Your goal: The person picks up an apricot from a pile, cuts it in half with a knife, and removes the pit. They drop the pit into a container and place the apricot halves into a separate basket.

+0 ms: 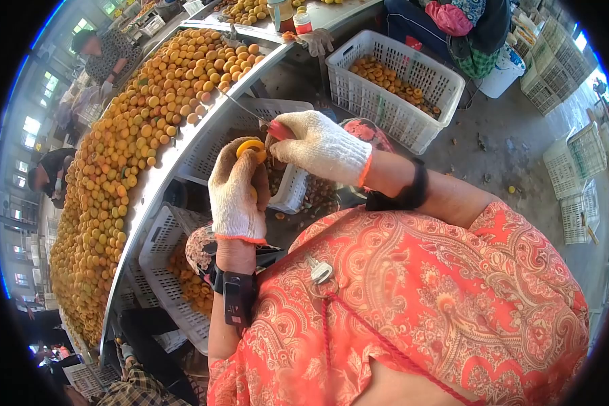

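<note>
My left hand (pixel 237 186), in a stained white knit glove, pinches a yellow-orange apricot (pixel 252 146) between thumb and fingers. A second bit of orange shows lower among those fingers. Close beside it, my right hand (pixel 325 145), gloved too, is closed around the red handle (pixel 281 130) of a thin knife. Its narrow metal blade (pixel 240 103) points up and left, away from the apricot. Both hands are over a white crate (pixel 294 189) with dark contents I cannot make out clearly.
A metal-edged table (pixel 157 177) at the left bears a large heap of apricots (pixel 135 128). One crate (pixel 394 95) of cut apricots stands ahead right, another (pixel 166 247) lower left. Several people sit around. Stacked crates (pixel 555 68) and a white bucket (pixel 502 73) are at the right.
</note>
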Available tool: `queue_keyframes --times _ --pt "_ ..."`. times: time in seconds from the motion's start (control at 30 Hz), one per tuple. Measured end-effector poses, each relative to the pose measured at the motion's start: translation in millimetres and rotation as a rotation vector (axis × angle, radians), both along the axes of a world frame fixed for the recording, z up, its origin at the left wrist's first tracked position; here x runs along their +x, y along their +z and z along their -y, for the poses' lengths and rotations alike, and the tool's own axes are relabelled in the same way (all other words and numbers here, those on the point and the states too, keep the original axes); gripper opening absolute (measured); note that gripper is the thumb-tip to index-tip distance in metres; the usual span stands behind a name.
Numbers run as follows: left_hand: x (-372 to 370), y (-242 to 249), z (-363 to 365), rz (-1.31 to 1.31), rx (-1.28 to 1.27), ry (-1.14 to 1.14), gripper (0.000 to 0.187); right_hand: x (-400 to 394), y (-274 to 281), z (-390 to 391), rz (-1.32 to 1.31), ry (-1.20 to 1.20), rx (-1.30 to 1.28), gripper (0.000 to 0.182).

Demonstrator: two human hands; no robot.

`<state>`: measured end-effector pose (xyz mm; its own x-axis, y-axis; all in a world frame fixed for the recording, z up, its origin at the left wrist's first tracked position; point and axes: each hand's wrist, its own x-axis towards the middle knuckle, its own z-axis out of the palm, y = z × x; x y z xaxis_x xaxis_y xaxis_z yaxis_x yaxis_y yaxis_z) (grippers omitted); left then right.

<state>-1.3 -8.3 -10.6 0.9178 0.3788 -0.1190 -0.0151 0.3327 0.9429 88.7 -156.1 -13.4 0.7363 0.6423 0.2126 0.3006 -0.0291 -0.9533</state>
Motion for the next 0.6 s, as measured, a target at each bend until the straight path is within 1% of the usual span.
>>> queue_keyframes --times 0.3,0.5,0.57,0.6 --pt "1.6 -1.5 -0.9 -0.019 -0.019 -0.01 0.02 3.8 -5.1 -1.5 -0.004 -0.008 -0.026 0.025" --pt "1.2 -0.1 -4.0 -0.026 -0.037 -0.006 0.02 5.8 -8.7 -4.1 -0.002 0.002 0.002 0.024" --pt "1.2 1.0 -3.1 -0.022 -0.042 -0.017 0.02 5.1 -5.0 -3.3 -0.038 0.001 0.025 0.024" --pt "1.3 5.1 0.1 -0.02 -0.1 0.069 0.021 5.0 -6.3 -3.2 -0.045 -0.001 0.021 0.024"
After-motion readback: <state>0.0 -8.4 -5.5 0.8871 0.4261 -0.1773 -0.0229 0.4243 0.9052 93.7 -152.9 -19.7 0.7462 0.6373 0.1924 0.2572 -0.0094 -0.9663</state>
